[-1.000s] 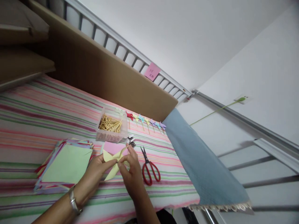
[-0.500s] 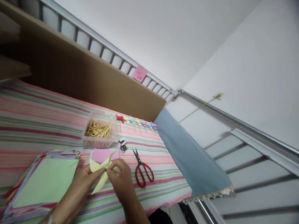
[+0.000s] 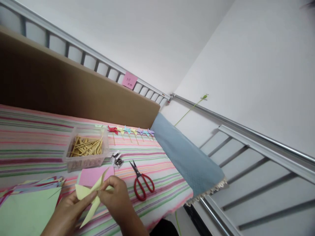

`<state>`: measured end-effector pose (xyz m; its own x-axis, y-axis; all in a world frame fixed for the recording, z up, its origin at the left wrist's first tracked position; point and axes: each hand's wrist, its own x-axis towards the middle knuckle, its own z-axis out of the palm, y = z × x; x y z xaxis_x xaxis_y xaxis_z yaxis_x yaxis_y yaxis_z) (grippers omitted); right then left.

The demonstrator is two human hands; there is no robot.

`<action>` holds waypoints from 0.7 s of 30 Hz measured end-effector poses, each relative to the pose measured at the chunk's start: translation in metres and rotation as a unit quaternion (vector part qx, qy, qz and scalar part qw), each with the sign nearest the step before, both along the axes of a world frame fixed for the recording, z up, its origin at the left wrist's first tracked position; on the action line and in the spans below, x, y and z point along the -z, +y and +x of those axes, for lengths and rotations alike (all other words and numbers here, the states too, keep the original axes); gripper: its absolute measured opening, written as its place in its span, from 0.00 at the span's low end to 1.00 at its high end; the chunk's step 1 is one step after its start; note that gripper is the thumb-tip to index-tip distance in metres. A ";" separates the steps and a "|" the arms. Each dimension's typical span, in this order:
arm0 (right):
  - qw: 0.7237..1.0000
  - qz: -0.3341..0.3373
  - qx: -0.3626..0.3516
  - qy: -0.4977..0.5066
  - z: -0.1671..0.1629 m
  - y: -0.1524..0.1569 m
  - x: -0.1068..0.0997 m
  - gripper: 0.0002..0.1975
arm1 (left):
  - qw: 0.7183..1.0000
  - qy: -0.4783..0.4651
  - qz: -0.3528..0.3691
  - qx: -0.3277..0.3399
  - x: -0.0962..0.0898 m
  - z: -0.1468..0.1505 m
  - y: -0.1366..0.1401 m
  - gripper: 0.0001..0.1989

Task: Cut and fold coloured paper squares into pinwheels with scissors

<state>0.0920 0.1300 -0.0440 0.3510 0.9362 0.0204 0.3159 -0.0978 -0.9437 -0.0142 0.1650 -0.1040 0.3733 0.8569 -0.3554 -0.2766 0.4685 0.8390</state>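
Observation:
A pale yellow paper pinwheel (image 3: 92, 208) is held between my two hands, its blades fanning out around the middle. My left hand (image 3: 71, 209) pinches it from the left, thumb near the centre. From the right, the fingers of my right hand (image 3: 114, 196) press on the centre and hide it. Just behind lies a pink sheet of paper (image 3: 91, 176). Red-handled scissors (image 3: 141, 183) rest to the right of my right hand. A small packet of dark fasteners (image 3: 118, 162) sits beyond my hands.
A clear plastic box (image 3: 83, 162) holds many wooden sticks (image 3: 87, 147). Finished pinwheels on sticks (image 3: 127, 130) line the back by a cardboard panel (image 3: 73, 88). Stacked coloured paper (image 3: 29, 209) lies at left on the striped cloth (image 3: 159, 193). Metal railings (image 3: 246, 141) stand right.
The view has turned right, so everything sits further left in the picture. Both hands still pinch the yellow pinwheel, and my right fingers now cover its centre more.

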 end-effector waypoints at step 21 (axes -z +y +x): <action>0.999 0.007 -0.012 0.033 0.000 0.002 0.002 0.03 | 1.000 -0.022 -0.010 0.017 -0.013 -0.006 -0.003 0.18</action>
<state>0.0925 0.1317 -0.0458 0.3299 0.9439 0.0110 0.2555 -0.0780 -0.9637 -0.0198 0.1621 -0.0913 0.4171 0.8368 -0.3547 -0.2961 0.4941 0.8174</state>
